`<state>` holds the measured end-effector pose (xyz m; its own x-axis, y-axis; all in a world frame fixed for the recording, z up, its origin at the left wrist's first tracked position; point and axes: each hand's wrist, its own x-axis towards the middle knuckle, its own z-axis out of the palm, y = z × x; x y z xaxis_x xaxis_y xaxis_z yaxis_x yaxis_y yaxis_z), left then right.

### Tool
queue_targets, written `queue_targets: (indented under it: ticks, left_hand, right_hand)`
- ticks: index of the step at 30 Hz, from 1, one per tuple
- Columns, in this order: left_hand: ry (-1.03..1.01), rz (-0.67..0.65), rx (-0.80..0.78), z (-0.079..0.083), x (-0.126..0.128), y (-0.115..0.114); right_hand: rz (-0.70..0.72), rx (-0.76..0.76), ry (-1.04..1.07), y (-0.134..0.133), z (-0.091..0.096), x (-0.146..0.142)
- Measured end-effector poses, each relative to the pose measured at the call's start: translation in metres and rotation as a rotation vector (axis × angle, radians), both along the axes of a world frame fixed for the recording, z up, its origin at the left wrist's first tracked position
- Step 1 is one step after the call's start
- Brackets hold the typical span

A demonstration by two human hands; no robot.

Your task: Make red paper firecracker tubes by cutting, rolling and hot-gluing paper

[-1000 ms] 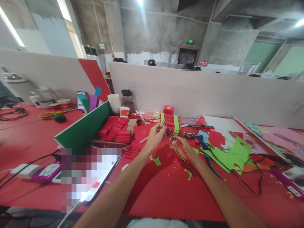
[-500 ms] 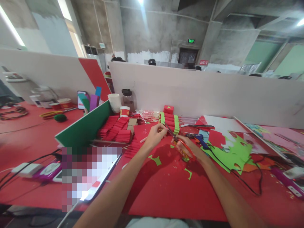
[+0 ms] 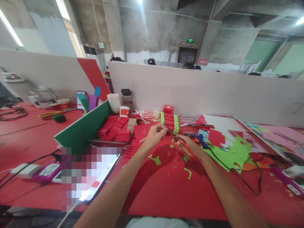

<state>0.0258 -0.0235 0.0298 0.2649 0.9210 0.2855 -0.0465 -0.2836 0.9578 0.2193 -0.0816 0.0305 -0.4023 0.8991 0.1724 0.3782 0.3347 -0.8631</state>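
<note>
Bare, slim forearms [image 3: 123,177] here, tapering to the wrists, left hand [image 3: 154,135] and right hand [image 3: 190,144] bare too, and there, bottom edge, a strip of pale cloth [image 3: 156,223]!

On the flat red table [image 3: 171,196], rectangular red strips [image 3: 123,135] lie left, a blue pistol-shaped glue gun [image 3: 201,140] right, of red-handled metal scissors [image 3: 175,138]; behind, a lime-banded red bundle [image 3: 169,121] sits before the white partition [image 3: 204,96].

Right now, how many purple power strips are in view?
2: one strip at the lower left, a second strip at the far right. Others may be hidden.
</note>
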Motion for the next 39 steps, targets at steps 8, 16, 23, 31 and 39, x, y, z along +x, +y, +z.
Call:
queue_targets:
  ticks: [8, 16, 23, 31, 39]
  left_hand:
    - [0.014, 0.009, 0.000, 0.000, 0.000, 0.000]
    - [-0.005, 0.018, -0.004, 0.000, 0.001, 0.000]
    - [-0.039, 0.010, -0.011, -0.001, 0.003, 0.000]
    - [-0.056, -0.001, -0.004, -0.002, 0.003, 0.000]
    - [-0.045, 0.004, 0.012, -0.003, 0.003, 0.001]
  right_hand:
    - [-0.001, 0.004, 0.022, 0.003, -0.005, 0.000]
    - [-0.020, -0.026, 0.054, 0.004, -0.011, -0.002]
    - [-0.063, -0.081, 0.138, 0.009, -0.026, -0.007]
    - [-0.083, -0.121, 0.231, 0.008, -0.032, -0.014]
    - [-0.103, -0.093, 0.239, 0.006, -0.033, -0.019]
